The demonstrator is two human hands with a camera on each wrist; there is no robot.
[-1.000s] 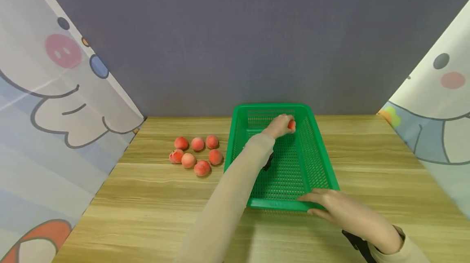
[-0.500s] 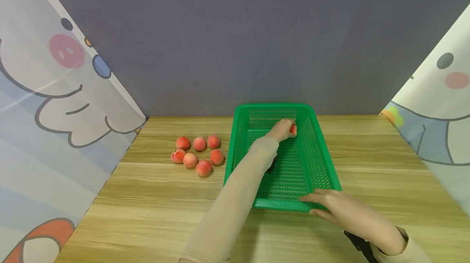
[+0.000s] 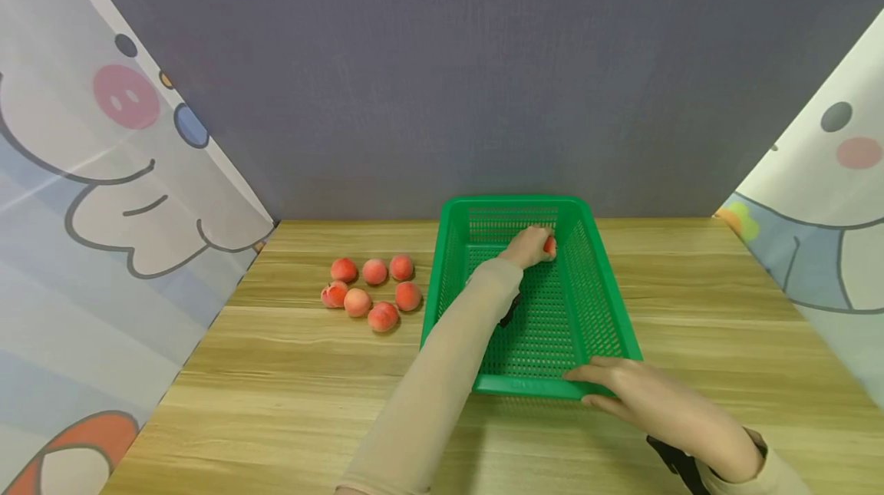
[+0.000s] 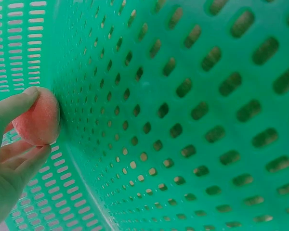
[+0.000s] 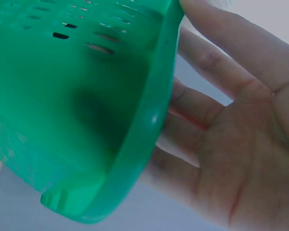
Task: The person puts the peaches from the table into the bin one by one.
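Note:
A green perforated plastic basket [image 3: 528, 386] sits on the wooden table. Inside it, by the far right corner, my left hand [image 3: 528, 247] holds a reddish peach [image 3: 550, 247] between thumb and fingers. The left wrist view shows this peach [image 4: 38, 118] low and close to the basket's side wall; whether it touches the floor is hard to tell. My right hand [image 3: 642, 395] holds the near right corner of the rim, fingers over the edge and thumb outside. From the right wrist, the palm [image 5: 250, 139] shows with fingers passing behind the rim [image 5: 151, 115].
Several peaches [image 3: 383, 317] lie loose on the table just left of the basket. A dark grey panel [image 3: 442, 80] stands behind the table [image 3: 276, 395]. Cartoon-printed sheets [image 3: 131, 196] flank both sides.
My left hand with the peach has shifted slightly right and lower in the basket, then nearly stopped. The right hand keeps its place on the rim. The loose peaches lie in the same arrangement.

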